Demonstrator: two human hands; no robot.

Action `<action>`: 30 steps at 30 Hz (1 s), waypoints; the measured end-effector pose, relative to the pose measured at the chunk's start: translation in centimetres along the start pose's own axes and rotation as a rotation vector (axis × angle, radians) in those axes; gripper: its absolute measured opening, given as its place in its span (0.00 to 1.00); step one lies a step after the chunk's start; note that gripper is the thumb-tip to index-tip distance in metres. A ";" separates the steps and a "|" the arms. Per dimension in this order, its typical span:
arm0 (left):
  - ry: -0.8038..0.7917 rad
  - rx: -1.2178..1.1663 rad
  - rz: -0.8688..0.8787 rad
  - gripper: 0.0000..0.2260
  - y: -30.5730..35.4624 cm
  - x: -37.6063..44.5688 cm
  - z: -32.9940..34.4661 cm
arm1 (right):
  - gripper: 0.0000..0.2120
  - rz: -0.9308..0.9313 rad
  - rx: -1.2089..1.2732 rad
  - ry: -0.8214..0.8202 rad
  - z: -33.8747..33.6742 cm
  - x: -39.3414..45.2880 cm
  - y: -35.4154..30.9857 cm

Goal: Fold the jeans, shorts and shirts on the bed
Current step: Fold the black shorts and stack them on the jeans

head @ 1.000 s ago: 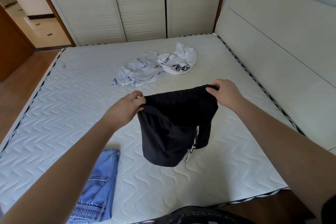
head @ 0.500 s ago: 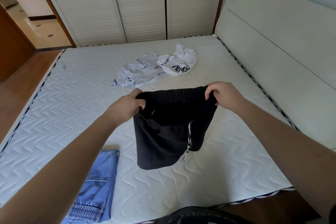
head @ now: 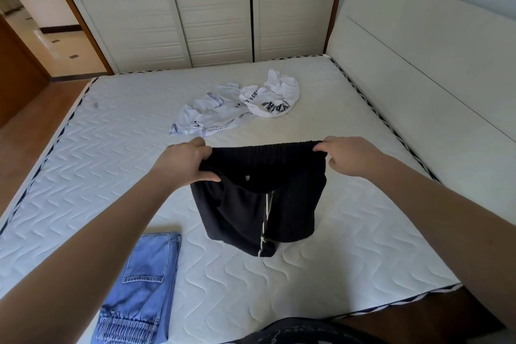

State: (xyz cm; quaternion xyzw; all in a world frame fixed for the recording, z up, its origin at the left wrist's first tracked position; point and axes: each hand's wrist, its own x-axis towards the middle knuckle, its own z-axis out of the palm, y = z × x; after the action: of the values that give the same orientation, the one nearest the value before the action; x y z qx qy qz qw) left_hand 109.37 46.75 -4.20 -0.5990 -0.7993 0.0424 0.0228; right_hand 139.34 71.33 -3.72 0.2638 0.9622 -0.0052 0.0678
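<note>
White quilted mattress point(head: 363, 232) spreads below; left hand point(head: 183, 160) and right hand point(head: 350, 155) each pinch the black shorts' point(head: 259, 204) waistband, hanging mid-bed, jeans point(head: 139, 288) at 7 o'clock. Best keep the waistband taut and lay them flat before folding

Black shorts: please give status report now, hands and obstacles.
Left hand and right hand grip waistband of black shorts, held up over mattress. Folded jeans near left; white shirts beyond. Nothing under the shorts.
</note>
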 end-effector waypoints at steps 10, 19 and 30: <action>0.237 -0.171 0.291 0.09 -1.8 -0.9 -1.4 | 0.19 -0.134 -0.063 0.302 0.5 0.1 1.7; 0.246 -0.190 0.245 0.10 -3.9 0.1 -2.1 | 0.15 -0.227 0.138 0.236 -1.8 1.1 2.1; 0.116 -0.211 0.180 0.09 -6.4 1.5 -2.6 | 0.21 -0.189 0.065 0.217 -3.2 2.3 3.7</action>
State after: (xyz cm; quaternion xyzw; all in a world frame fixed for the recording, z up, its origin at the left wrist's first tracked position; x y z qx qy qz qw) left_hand 103.09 46.55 -1.00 -0.6687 -0.7398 -0.0744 0.0019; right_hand 138.90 75.83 -0.78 0.1731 0.9837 -0.0143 -0.0458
